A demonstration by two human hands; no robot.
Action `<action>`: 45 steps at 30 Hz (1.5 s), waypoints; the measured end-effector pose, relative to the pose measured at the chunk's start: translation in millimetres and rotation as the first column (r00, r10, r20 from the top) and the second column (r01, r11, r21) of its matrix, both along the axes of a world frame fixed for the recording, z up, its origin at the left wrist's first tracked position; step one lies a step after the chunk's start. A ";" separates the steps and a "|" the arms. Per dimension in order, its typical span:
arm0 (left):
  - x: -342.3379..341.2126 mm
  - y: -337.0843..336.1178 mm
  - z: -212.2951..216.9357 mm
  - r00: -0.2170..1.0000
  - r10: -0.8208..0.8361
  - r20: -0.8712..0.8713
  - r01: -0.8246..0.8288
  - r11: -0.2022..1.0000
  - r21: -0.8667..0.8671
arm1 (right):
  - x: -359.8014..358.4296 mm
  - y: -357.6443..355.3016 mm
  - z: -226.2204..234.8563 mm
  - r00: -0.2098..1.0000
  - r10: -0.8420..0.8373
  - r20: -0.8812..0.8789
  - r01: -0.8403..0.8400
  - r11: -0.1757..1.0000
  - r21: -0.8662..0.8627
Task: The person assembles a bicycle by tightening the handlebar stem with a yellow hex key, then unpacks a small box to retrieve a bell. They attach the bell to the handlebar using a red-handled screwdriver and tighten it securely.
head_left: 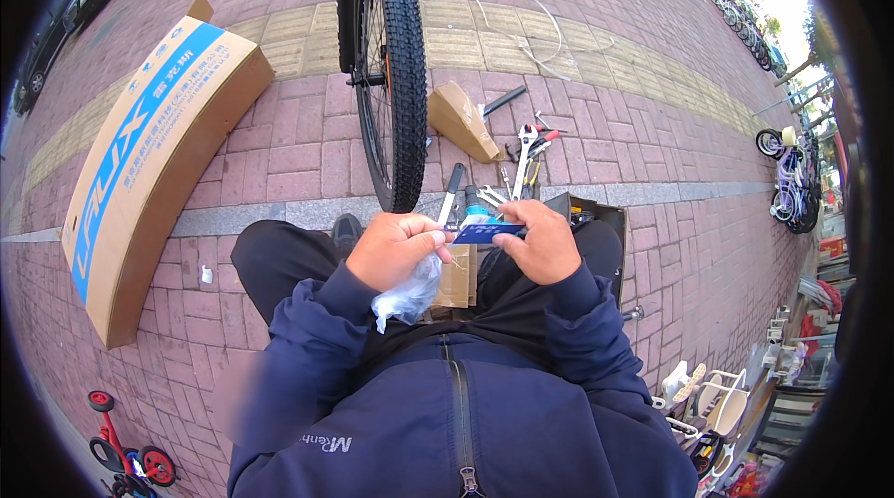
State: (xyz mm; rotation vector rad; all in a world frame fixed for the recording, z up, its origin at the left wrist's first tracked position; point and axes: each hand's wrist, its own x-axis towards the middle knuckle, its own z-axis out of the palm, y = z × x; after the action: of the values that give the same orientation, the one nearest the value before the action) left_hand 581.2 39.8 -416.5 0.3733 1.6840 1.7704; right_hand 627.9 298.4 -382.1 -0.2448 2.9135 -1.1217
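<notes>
Between my two hands, above my lap, is a small flat blue card (484,234). My left hand (391,249) pinches its left end, and a crumpled clear plastic bag (410,293) hangs under that hand's fingers. At the card's right end my right hand (546,243) grips with thumb and fingers. Ahead stands a bicycle wheel (407,70) with a black knobby tyre, apart from both hands. Just beyond the card lie a black-handled tool (453,189) and a teal object (475,200), partly hidden.
A long cardboard box (177,163) lies on the left. Wrenches (523,158), pliers and a smaller carton (461,121) are on the brick paving ahead. A dark toolbox (605,219) sits by my right knee. A red child's tricycle (112,433) stands at lower left.
</notes>
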 end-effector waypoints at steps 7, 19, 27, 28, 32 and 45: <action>7.6 12.0 16.5 0.983 -0.088 -0.162 0.078 0.995 -0.068 | 2.6 -29.6 3.1 0.956 0.278 0.094 -0.228 0.905 -0.359; -8.1 -27.1 45.0 0.975 0.023 -0.221 -0.047 0.993 -0.105 | -2.4 -1.1 29.1 1.000 0.017 -0.025 -0.025 0.933 -0.358; -14.9 -29.2 58.9 0.941 0.048 -0.335 -0.097 0.987 -0.132 | -20.9 17.6 66.4 0.995 -0.012 -0.101 -0.023 0.942 -0.336; -15.8 -29.6 63.0 0.933 0.047 -0.357 -0.104 0.984 -0.143 | -23.3 20.7 75.6 0.992 0.012 -0.126 -0.048 0.958 -0.282; -27.9 -32.0 88.8 0.884 0.073 -0.462 -0.169 0.971 -0.169 | -44.8 26.2 108.5 0.956 0.129 -0.264 -0.162 0.981 -0.104; -200.4 -43.5 143.4 0.835 0.341 -0.431 -0.343 0.936 0.078 | -239.0 3.0 170.4 0.953 0.195 -0.231 -0.219 0.972 -0.086</action>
State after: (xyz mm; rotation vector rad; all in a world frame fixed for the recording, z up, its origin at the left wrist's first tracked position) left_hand 380.8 -3.6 -273.1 0.5281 2.1833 2.0520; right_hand 388.9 301.4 -211.6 -0.7041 2.9198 -1.2983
